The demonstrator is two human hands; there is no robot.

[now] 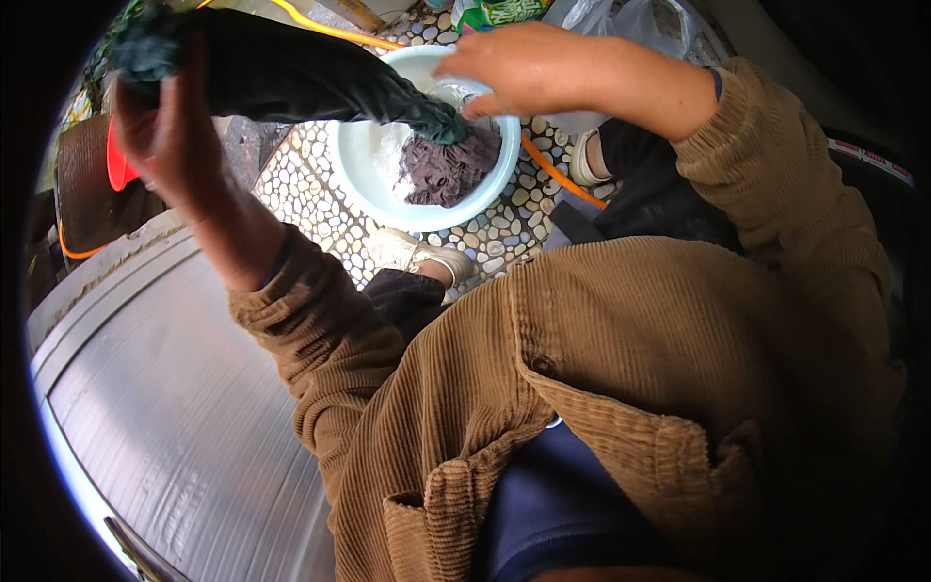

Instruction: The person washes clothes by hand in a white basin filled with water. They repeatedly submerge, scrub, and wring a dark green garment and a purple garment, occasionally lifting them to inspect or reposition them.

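My left hand is raised at the upper left, gripping the bunched end of a wet dark garment. From there the garment stretches rightward, its lower end dipping into a pale blue plastic basin. My right hand hovers over the basin's right side, thumb and fingers apart, with nothing visible between them. The garment's lower end lies just left of its thumb. Inside the basin, a crumpled greyish-purple cloth sits in water with some foam.
An orange hose runs across the pebble-patterned floor. Beyond the basin are a green printed packet and a clear plastic bag. A ridged metal panel is at lower left, below a red plastic object. My shoes flank the basin's near side.
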